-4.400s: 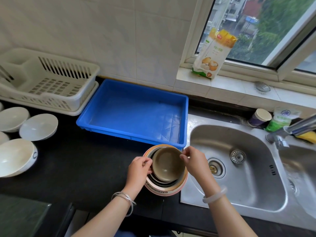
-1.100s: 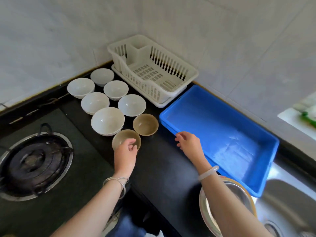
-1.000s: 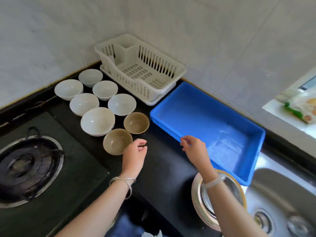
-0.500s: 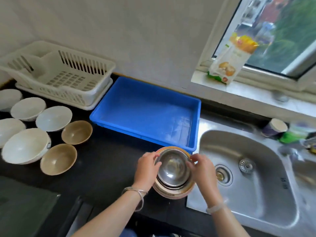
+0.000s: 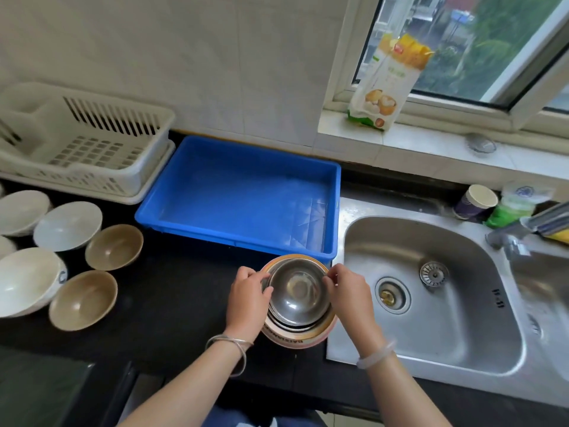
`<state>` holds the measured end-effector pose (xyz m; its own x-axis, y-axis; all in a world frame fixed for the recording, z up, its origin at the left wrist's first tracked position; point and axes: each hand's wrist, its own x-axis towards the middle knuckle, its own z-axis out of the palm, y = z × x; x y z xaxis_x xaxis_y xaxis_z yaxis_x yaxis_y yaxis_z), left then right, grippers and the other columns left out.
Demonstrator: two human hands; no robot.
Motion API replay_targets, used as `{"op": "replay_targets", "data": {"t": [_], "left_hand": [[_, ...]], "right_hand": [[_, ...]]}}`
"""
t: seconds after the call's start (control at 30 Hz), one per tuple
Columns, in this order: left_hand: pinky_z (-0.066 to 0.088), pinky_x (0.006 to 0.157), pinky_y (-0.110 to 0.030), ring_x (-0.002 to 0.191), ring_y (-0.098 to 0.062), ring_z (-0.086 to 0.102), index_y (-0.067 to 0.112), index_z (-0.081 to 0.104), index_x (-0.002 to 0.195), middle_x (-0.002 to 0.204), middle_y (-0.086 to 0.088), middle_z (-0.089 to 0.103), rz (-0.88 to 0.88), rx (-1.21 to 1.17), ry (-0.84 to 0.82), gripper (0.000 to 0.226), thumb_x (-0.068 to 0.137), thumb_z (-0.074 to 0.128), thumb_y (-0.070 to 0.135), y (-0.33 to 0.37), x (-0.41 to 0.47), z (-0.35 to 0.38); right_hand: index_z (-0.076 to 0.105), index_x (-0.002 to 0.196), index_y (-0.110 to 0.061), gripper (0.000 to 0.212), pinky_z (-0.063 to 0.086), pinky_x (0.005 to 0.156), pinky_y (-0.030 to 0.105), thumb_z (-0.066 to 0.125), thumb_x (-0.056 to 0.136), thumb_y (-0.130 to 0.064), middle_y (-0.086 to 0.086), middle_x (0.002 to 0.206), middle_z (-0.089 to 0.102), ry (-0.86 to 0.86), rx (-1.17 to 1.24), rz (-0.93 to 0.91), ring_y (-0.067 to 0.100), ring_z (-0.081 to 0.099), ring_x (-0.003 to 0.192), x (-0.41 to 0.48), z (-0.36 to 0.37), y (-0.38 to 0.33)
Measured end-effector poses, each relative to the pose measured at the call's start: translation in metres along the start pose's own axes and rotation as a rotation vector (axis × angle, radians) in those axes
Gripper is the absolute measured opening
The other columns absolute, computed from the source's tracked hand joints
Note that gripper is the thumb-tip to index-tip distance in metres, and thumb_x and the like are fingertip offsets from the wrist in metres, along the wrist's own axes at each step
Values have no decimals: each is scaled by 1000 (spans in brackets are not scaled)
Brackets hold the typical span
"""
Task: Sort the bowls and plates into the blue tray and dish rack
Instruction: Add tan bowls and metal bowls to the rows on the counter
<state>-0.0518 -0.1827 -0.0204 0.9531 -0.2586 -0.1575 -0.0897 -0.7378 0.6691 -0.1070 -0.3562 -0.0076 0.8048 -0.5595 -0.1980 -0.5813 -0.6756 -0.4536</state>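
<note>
Black stone table (image 5: 172, 288) runs along a white tiled wall, with a steel sink (image 5: 431, 318) set into it on my right and a window above that. Right in front of me, at the near edge of the table just beside the sink, stands a stack of bowls (image 5: 295, 329): a pink-and-orange outer bowl (image 5: 292, 341) with several steel ones nested in it. I have hold of the top steel bowl (image 5: 297, 292). My left hand (image 5: 248, 298) has its fingers (image 5: 261, 277) curled over the left side of the rim, and my right hand (image 5: 348, 295) pinches the right side between thumb and fingertips. Whether the bowl has come clear of the one beneath, I cannot tell.

Just behind the stack sits the blue tray (image 5: 240, 195), and the white dish rack (image 5: 92, 149) stands to its left against the wall, just beside the tray's corner. On the table to my left a brown bowl (image 5: 83, 298) stands upright with a second brown bowl (image 5: 114, 246) behind it. Farther left are white bowls (image 5: 67, 224) — the largest white bowl (image 5: 26, 280) lies just beside the nearer brown one. A yellow-and-white packet (image 5: 388, 84) leans on the sill, and a paper cup (image 5: 475, 201) stands behind the sink.
</note>
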Motion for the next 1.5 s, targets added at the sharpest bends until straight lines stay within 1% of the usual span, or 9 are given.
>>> {"op": "replay_targets", "data": {"t": [0.27,0.4,0.6,0.77,0.87,1.07,1.23,1.37,1.5], "left_hand": [[40,91,-26,104,-13,45,18,63,99,104,6,43,-68,-59,-34,18,84,66,26,1,4,0],[43,84,-23,99,-11,50,20,60,93,101,7,48,-74,-64,-26,11,83,65,21,6,3,-1],[52,68,-26,77,-12,60,14,59,86,83,1,63,-103,-142,-22,1,87,59,14,18,1,-3],[46,61,-15,76,-9,59,14,61,84,83,3,64,-142,-214,-23,4,85,59,10,20,3,-7],[44,61,-15,77,-5,58,20,60,78,80,8,62,-166,-275,2,11,84,61,11,17,2,-13],[57,79,-37,90,-15,64,27,59,82,90,8,63,-277,-488,48,18,83,63,10,10,2,-33],[54,61,-21,82,-7,63,30,62,85,86,11,63,-366,-660,123,24,84,62,6,-7,0,-59],[56,67,-26,84,-11,65,32,61,83,89,6,66,-453,-719,204,26,84,61,6,-32,-8,-82],[53,61,-24,81,-9,64,30,62,80,84,6,66,-526,-778,324,27,84,60,3,-67,-22,-103]], "right_hand": [[58,81,-12,9,53,71,39,59,88,-17,10,79,70,-24,209,40,30,65,73,-2,-16,11],[58,77,-16,10,56,70,38,60,87,-16,5,71,70,-11,250,78,24,67,66,0,-26,18],[65,89,-20,11,60,68,35,60,88,-10,-3,63,70,-56,374,120,11,70,54,2,-36,24],[65,86,-24,17,60,67,33,59,87,-8,-6,59,70,-77,437,101,8,69,51,-1,-44,21],[67,89,-23,15,59,67,33,59,87,-10,-3,61,72,-85,465,87,10,70,53,-1,-49,17],[66,85,-26,15,61,67,37,63,86,-12,-5,61,72,-93,589,42,14,71,55,6,-61,2],[67,80,-25,16,60,62,30,64,85,-9,-1,56,70,-146,692,2,17,71,56,12,-58,-26],[66,76,-25,16,58,55,24,66,84,-11,1,57,70,-194,721,-37,15,70,54,16,-42,-58],[66,80,-23,10,52,47,16,65,84,-14,-1,57,70,-281,656,-80,11,69,50,21,-12,-96]]}}
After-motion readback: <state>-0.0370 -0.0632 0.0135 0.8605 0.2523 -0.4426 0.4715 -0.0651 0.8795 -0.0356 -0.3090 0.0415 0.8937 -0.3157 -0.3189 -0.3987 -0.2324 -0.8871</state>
